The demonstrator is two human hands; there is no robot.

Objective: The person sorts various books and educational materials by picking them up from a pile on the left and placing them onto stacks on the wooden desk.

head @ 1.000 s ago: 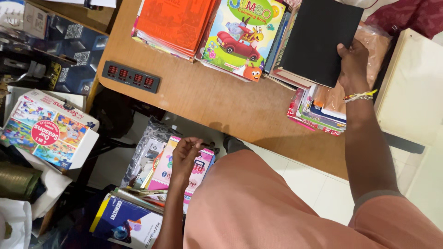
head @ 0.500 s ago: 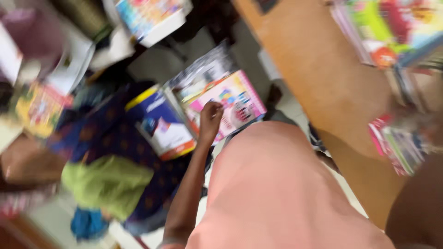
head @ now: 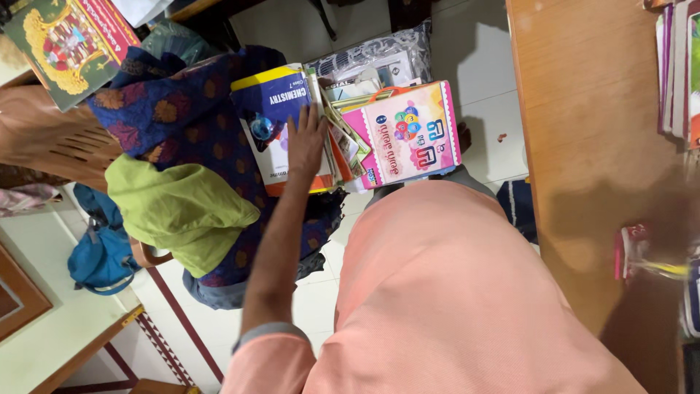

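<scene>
In the head view I note the left hand (head: 306, 140), fingers spread flat, pressing on the blue-and-white textbook (head: 281, 117) at upper centre beside the pink book (head: 408, 135), while the right hand at the tabletop (head: 583, 95) edge is blurred, grip undeterminable.

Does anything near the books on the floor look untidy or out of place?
Yes. Beside the left hand, loose thin booklets are wedged crookedly between the blue and white textbook and the pink picture book, their corners sticking out. A green cloth lies crumpled over a dark patterned fabric heap.
</scene>
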